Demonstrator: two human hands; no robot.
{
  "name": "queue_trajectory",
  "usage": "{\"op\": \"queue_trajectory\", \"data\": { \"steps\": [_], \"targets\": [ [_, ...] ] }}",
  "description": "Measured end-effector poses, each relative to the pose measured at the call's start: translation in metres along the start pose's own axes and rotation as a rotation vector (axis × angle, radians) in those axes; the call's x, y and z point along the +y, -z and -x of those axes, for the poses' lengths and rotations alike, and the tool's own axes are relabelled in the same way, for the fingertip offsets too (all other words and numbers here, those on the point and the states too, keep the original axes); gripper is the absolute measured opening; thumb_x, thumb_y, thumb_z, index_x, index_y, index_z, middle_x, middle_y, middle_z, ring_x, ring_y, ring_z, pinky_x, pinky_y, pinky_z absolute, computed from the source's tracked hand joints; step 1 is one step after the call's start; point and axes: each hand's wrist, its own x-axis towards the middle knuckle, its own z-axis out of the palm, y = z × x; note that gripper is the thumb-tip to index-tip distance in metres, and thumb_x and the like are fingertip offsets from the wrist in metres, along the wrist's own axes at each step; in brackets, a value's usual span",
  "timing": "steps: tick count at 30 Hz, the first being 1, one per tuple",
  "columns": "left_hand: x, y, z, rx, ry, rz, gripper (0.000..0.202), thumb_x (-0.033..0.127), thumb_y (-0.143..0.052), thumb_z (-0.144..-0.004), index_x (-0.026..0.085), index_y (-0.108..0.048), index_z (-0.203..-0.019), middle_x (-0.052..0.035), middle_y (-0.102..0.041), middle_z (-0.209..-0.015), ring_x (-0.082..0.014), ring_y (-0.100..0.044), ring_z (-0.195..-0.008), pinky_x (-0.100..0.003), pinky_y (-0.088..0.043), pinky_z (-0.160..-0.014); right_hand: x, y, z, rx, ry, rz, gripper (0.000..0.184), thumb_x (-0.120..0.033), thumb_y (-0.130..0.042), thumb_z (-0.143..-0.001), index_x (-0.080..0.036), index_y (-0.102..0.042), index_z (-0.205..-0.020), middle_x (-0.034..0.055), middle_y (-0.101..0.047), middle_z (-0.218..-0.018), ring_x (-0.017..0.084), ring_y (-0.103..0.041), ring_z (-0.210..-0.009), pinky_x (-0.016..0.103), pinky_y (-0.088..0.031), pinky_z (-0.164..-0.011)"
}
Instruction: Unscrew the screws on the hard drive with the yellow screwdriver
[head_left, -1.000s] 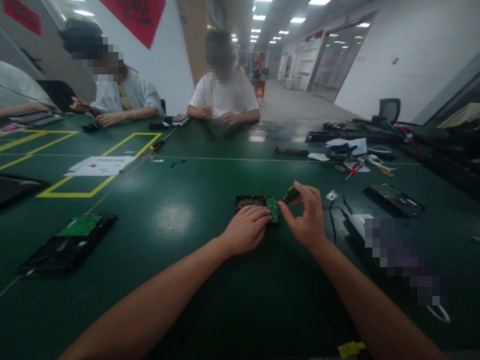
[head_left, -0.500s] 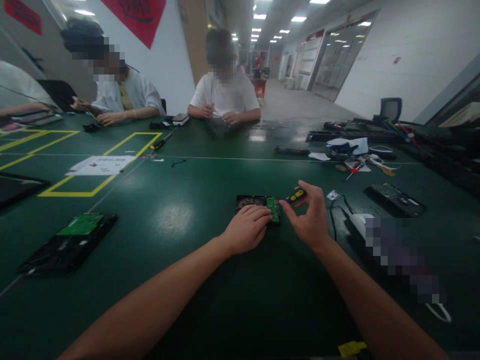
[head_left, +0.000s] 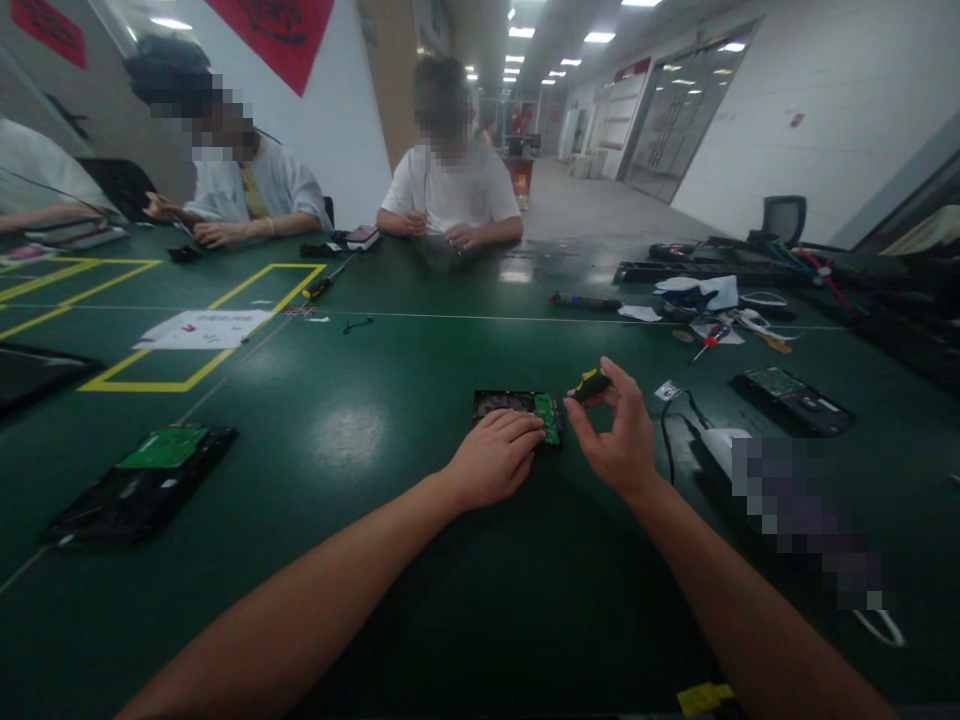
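Note:
A black hard drive (head_left: 550,402) with a green circuit board lies on the table in front of me. My left hand (head_left: 499,455) rests across its near side, fingers bent over the casing and holding it down; part of the drive is hidden beneath. In my right hand (head_left: 619,425) is a screwdriver (head_left: 590,384) with a black and yellow handle, gripped between thumb and fingers just right of the drive. The screwdriver's shaft and tip cannot be made out.
Other drives lie at left (head_left: 165,450) and right (head_left: 795,398). A blurred-out white-ended object (head_left: 727,437) with a black cable is beside my right forearm. Across the green table (head_left: 405,360) two people (head_left: 450,190) sit working. Tools and cables clutter the far right; paper (head_left: 202,328) lies left.
The screwdriver has turned in my right fingers, its yellow marks now facing differently, and has shifted slightly away from the drive. My left hand stays on the drive.

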Motion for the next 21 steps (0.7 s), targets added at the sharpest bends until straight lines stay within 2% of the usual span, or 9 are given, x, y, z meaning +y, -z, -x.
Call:
{"op": "queue_trajectory", "data": {
  "steps": [7,14,21],
  "targets": [
    [-0.0006,-0.0010,0.0006,0.000,0.003,0.016,0.035,0.021,-0.050,-0.098,0.018,-0.061,-0.132,-0.0110,-0.065,-0.136,-0.0263,-0.057,-0.132,-0.047,-0.043,-0.113,-0.0025,-0.0003,-0.0021,-0.041,0.025,-0.113,0.073,-0.018,-0.064,-0.092,-0.029,-0.029,-0.156,0.0135,-0.057,-0.138,0.025,-0.070,-0.104,0.050,-0.061,-0.094],
    [0.0001,0.0016,0.0000,-0.010,0.005,0.018,0.036,0.021,-0.051,-0.098,0.019,-0.061,-0.132,-0.0112,-0.065,-0.137,-0.0273,-0.056,-0.133,-0.049,-0.043,-0.113,-0.0019,0.0009,-0.0010,0.044,0.014,-0.030,0.070,-0.024,-0.074,-0.087,-0.030,-0.040,-0.147,0.0113,-0.055,-0.129,0.020,-0.064,-0.084,0.044,-0.065,-0.075],
    [-0.0004,-0.0009,0.0002,-0.002,0.000,0.017,0.035,0.021,-0.050,-0.098,0.020,-0.062,-0.132,-0.0105,-0.065,-0.137,-0.0272,-0.056,-0.133,-0.049,-0.042,-0.113,-0.0055,0.0005,-0.0027,-0.020,0.037,-0.054,0.074,-0.017,-0.063,-0.093,-0.032,-0.028,-0.158,0.0129,-0.054,-0.137,0.025,-0.065,-0.102,0.048,-0.063,-0.087]
  ]
}}
